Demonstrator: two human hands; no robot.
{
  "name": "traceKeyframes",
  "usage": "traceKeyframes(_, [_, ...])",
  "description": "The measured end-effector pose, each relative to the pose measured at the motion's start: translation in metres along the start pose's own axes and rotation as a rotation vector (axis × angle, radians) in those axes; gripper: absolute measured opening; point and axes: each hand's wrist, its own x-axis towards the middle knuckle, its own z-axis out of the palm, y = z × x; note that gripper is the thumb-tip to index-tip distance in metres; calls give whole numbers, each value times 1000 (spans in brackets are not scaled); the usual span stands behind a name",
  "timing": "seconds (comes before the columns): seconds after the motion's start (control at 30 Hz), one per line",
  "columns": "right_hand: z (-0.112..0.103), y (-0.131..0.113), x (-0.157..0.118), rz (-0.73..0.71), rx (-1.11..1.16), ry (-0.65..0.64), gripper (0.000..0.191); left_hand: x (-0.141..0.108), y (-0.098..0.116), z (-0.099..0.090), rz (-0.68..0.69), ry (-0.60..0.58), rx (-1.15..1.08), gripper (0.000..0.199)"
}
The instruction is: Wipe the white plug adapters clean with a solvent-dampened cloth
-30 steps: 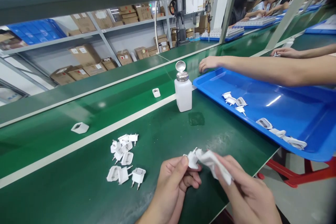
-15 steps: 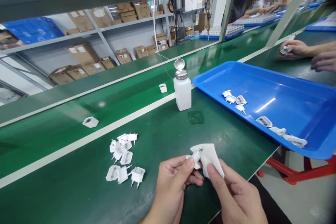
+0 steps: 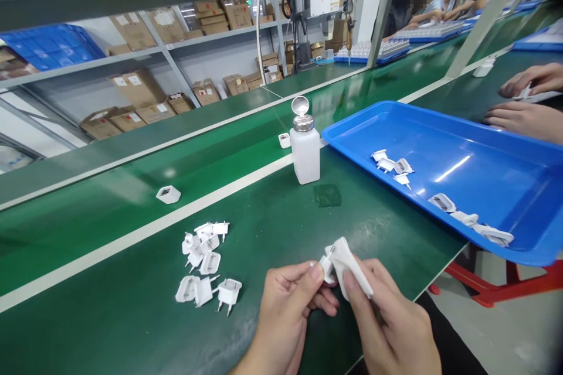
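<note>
A: What's in the L hand?
B: Small white plastic plug pc, metal pin end up, pinched btwn thumb & fingers, held over the near part of the dark-green worktop.
A: And the R hand?
B: Thumb & fingers pinch a folded white wipe; paper or cloth, can't tell. It's right at the plug pc's pin end; exact contact is partly hidden.
A: Else on the worktop?
B: To the L, a loose pile of similar white plastic plug pcs, pins facing various ways. Past the hands, a square-sided white plastic bottle w/ shiny metal flip-top, upright, lid up. Dark, wet-looking square patch just this side of it.
A: R side?
B: Shallow blue plastic tray, near corner jutting past the worktop edge. More white plug pcs lie along its near L side, in 2 groups. Co-worker's hands just beyond, partly cut off.
A: Behind?
B: Shiny green belt w/ 2 hollow white plastic shells, well apart, one by the bottle. Then grey metal shelving w/ brown cardboard boxes.
</note>
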Motion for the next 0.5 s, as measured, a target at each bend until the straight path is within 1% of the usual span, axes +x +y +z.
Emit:
traceKeyframes(0.03, [-2,-3,1,131,63,-3,29,0,0,0,-1,4,-4,31])
traceKeyframes(0.1, [-6,-6,2,365,158,53,28,0,-1,-1,-4,7,-6,34])
traceKeyframes(0.13, [-8,-6,1,435,159,107,29,0,0,-1,-6,9,-5,35])
traceKeyframes(0.17, [-8,-5,1,449,125,160,29,1,0,-1,-8,9,-3,36])
traceKeyframes(0.2, [-8,-4,0,399,67,199,26,1,0,-1,-11,7,-4,37])
traceKeyframes(0.23, [-7,-2,0,281,8,210,22,1,1,-1,-11,5,-7,37])
traceKeyframes(0.3, [-4,2,-1,-66,-40,140,17,2,1,0,-11,-3,-16,36])
traceKeyframes(0.33, [-2,3,-1,-205,-34,90,23,2,1,0,-10,-4,-19,35])
traceKeyframes(0.37, [-2,4,0,-274,-24,48,29,2,1,0,-5,0,-17,34])
traceKeyframes(0.4, [-2,5,1,-268,-15,16,31,2,0,0,4,8,-8,33])
traceKeyframes(0.43, [-4,6,2,-192,-1,-11,29,2,-1,0,18,12,10,33])
traceKeyframes(0.5, [-11,6,4,67,71,-47,22,2,-5,-2,57,21,63,30])
